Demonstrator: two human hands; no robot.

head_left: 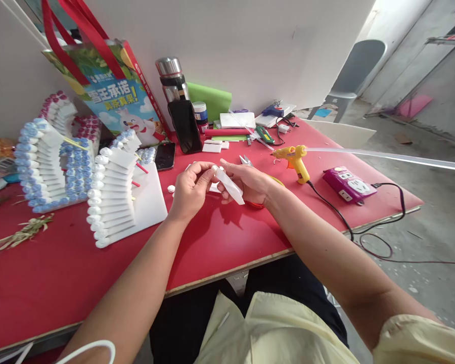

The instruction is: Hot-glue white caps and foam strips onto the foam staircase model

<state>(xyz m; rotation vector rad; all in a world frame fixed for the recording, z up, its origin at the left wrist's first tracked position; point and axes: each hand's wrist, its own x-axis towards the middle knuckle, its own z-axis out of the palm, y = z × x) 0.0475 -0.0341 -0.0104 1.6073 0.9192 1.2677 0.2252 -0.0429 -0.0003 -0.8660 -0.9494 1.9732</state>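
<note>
My left hand [192,188] and my right hand [246,182] meet above the red table [60,273], both closed on a white foam strip [229,186] that slants down to the right. The left fingers pinch its upper end and the right hand grips its middle. A small white bead [171,189] lies on the table just left of my left hand. A stepped white foam model [116,194] with rows of white caps stands to the left. A yellow glue gun [296,162] stands upright to the right of my right hand.
Blue-capped foam models [51,167] stand far left, before a printed bag with red handles [109,96]. A phone [165,155], a steel flask [172,78], scissors [245,161], a purple power strip [349,184] with black cord, and foam sheets [237,120] lie behind. A grey chair [354,71] stands beyond.
</note>
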